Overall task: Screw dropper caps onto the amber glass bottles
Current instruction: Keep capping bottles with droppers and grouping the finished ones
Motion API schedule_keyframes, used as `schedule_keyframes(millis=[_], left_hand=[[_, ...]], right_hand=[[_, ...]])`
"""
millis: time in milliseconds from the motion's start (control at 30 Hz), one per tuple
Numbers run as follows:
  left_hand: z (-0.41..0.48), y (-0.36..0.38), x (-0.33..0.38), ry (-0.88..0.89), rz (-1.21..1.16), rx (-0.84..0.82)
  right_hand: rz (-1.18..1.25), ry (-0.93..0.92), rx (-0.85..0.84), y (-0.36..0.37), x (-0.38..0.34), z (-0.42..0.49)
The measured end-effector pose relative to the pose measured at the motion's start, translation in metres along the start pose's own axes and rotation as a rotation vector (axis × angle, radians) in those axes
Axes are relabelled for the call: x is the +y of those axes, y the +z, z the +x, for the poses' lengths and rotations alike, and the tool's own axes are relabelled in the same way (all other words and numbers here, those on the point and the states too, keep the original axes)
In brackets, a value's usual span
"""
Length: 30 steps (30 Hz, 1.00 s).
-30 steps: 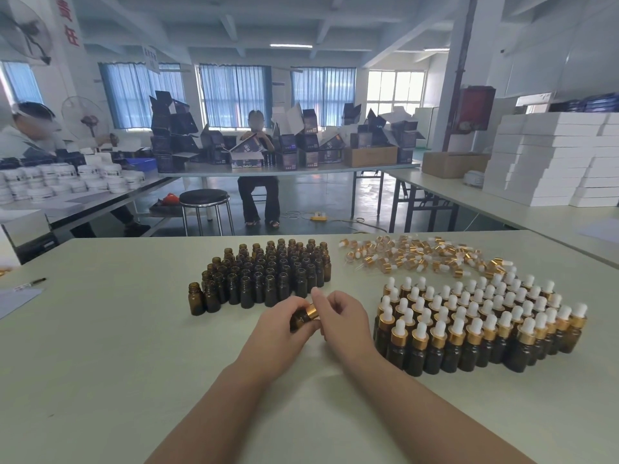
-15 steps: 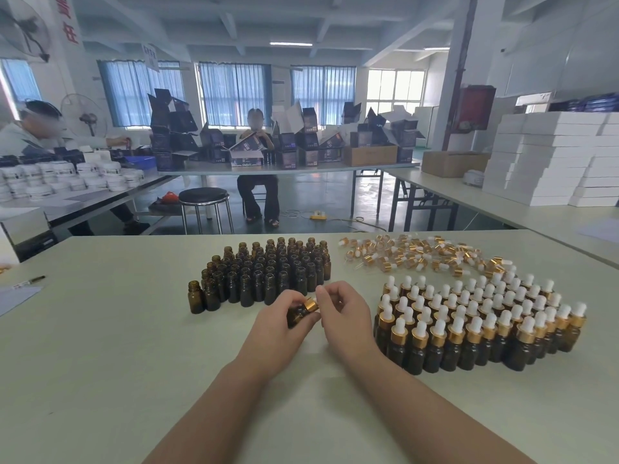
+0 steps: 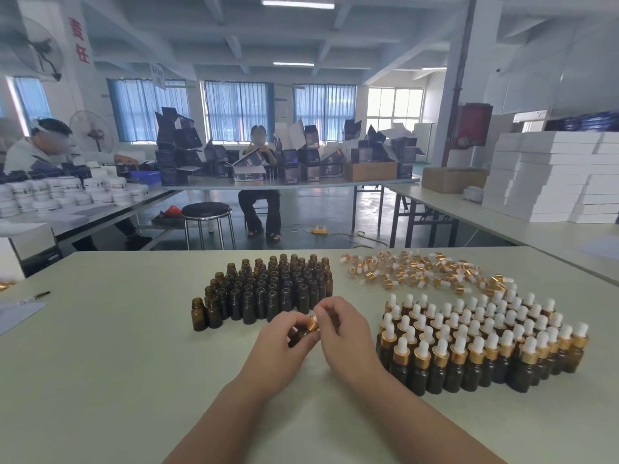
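left hand (image 3: 277, 344) grip clamped on amber bottle (image 3: 297, 335) | right hand (image 3: 348, 336) grip pinches its dropper cap (image 3: 313, 326) | uncapped bottles (image 3: 268, 289) just behind grip, capped bottles (image 3: 479, 339) right

Blue-curtained windows (image 3: 236, 108), long tables (image 3: 442, 207)

head cam, looks fwd and down over table (image 3: 100, 380), hands close below.

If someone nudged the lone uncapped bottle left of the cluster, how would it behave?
The lone bottle stands upright, short and squat, so probably slides before tipping. Tipped, its round body would likely roll. Glass: probably rigid, breakable.
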State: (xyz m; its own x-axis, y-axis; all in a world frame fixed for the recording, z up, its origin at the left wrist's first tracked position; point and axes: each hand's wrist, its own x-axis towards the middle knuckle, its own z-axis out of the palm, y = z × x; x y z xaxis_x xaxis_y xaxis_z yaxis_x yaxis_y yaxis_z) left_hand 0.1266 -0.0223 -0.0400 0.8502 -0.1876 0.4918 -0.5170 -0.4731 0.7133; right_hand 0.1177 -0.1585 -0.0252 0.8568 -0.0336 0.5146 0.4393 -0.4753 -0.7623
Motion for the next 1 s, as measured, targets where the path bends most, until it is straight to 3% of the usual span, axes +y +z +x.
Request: schedule_keyframes(millis=[300, 533, 1000], left_hand=[[-0.001, -0.002, 0.008, -0.033, -0.073, -0.215], [-0.002, -0.001, 0.007, -0.142, -0.026, -0.243], [-0.003, -0.002, 0.005, -0.096, 0.13, -0.288]], right_hand=[[-0.63, -0.292, -0.268, -0.031, -0.017, 0.008], [-1.016, -0.219, -0.386, -0.067, -0.039, 0.028], [-1.057, -0.076, -0.549, -0.098, -0.022, 0.051]])
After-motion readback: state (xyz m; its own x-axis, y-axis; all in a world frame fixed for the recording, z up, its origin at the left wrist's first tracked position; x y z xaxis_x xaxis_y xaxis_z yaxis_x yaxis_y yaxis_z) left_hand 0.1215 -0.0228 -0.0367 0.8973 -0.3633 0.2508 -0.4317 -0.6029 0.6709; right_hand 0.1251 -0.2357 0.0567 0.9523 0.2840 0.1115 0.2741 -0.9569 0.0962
